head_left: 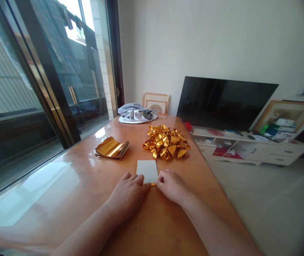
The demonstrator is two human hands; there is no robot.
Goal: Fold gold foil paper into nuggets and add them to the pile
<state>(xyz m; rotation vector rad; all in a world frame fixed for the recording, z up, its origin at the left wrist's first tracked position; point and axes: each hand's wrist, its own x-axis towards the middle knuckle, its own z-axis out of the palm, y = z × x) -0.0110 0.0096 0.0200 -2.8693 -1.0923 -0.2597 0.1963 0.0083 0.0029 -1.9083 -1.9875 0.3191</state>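
Observation:
A sheet of foil paper (147, 169) lies pale side up on the table, with a narrow gold strip folded over along its near edge. My left hand (130, 188) rests on the sheet's near left corner, its thumb pressed on the gold fold. At the near right corner, my right hand (170, 183) has its fingers curled and pinched on the same edge. Beyond the sheet to the left sits a stack of gold foil paper (112, 147). A heap of folded gold foil pieces (166, 142) stands beyond it on the right.
The glossy wooden table (93, 188) runs away from me, its right edge dropping to a tiled floor. Crumpled grey cloth (134, 113) lies at its far end. A glass sliding door (34, 89) stands left. A television (225, 103) on a white cabinet (266, 151) is at right.

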